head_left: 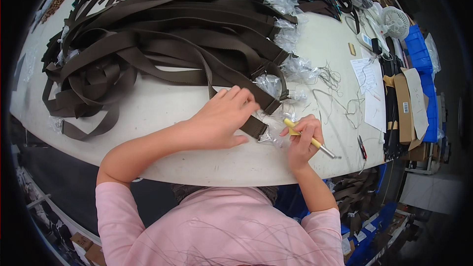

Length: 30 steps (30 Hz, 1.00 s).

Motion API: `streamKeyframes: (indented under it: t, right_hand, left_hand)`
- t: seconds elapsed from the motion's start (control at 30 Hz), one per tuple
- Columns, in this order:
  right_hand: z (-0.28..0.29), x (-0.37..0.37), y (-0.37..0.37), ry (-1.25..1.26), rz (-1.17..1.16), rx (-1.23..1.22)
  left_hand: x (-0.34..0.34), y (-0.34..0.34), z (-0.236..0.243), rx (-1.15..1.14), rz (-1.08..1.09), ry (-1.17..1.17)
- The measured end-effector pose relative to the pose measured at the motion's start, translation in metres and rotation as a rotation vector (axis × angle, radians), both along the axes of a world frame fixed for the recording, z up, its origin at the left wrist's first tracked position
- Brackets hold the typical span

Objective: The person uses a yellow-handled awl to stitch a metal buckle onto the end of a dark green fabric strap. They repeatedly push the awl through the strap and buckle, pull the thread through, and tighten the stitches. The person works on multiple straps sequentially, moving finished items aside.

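Pink shirt [212,226] is filling the near side, white table [221,170] spreading just beyond. Step in hand, as judged: working at the near strap's end. Good practice would be keeping that strap flat, steadying it with the left hand short of the end, and turning the tool's metal tip inward only once fingers and plastic are lying clear.

Left hand [224,118] is hovering over or resting on the strap, fingers loosely spread, thumb standing apart; blurring, so contact: cannot tell. Right hand [302,152] is pinching a yellow pen-like tool [316,143], tip pointing away, down and right.

Near strap [255,127] is lying between the hands, its end showing just past the left fingers, clear plastic [271,136] bunching there, beside the right hand. Dark strap pile [172,24] is sprawling beyond both.
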State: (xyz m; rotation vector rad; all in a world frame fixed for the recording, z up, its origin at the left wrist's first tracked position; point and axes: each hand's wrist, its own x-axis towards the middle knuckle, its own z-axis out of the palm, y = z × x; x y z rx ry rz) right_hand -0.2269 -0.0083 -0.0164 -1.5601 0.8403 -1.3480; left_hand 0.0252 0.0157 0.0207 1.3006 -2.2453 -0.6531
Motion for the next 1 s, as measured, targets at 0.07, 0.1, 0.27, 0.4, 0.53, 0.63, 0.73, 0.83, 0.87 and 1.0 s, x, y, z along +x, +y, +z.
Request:
streamKeyframes:
  t: [0.07, 0.1, 0.27, 0.4, 0.53, 0.63, 0.73, 0.83, 0.87, 1.0]
  right_hand:
    - [0.003, 0.010, 0.000, 0.020, -0.049, -0.113]
    - [0.009, 0.020, 0.001, 0.044, -0.053, -0.132]
    - [0.027, 0.007, 0.001, 0.472, -0.022, -0.310]
    - [0.026, -0.005, 0.016, 0.642, 0.107, -0.472]
    - [0.013, -0.005, 0.014, 0.718, 0.087, -0.650]
    - [0.021, -0.010, 0.002, 0.812, 0.119, -0.698]
    - [0.022, -0.016, 0.006, 0.810, 0.181, -0.749]
    - [0.022, -0.017, 0.003, 0.706, 0.207, -0.727]
    - [0.023, -0.015, 0.000, 0.626, 0.207, -0.677]
    - [0.030, -0.014, -0.024, 0.569, -0.120, -0.541]
  left_hand:
    - [-0.002, 0.003, -0.002, -0.174, -0.010, -0.152]
    - [-0.002, -0.002, -0.004, -0.120, -0.041, -0.111]
    - [0.009, -0.011, -0.001, -0.109, -0.123, 0.099]
    - [0.014, 0.020, -0.009, -0.587, -0.141, -0.142]
    - [0.013, 0.015, -0.022, -0.595, -0.157, -0.140]
    - [0.002, 0.010, -0.018, -0.266, -0.017, 0.043]
    - [-0.002, 0.009, 0.001, -0.134, 0.042, -0.013]
    - [-0.003, -0.001, -0.004, -0.241, -0.023, -0.110]
    - [-0.003, -0.008, -0.003, -0.297, -0.058, -0.129]
    - [-0.001, -0.012, 0.011, -0.668, -0.154, -0.312]
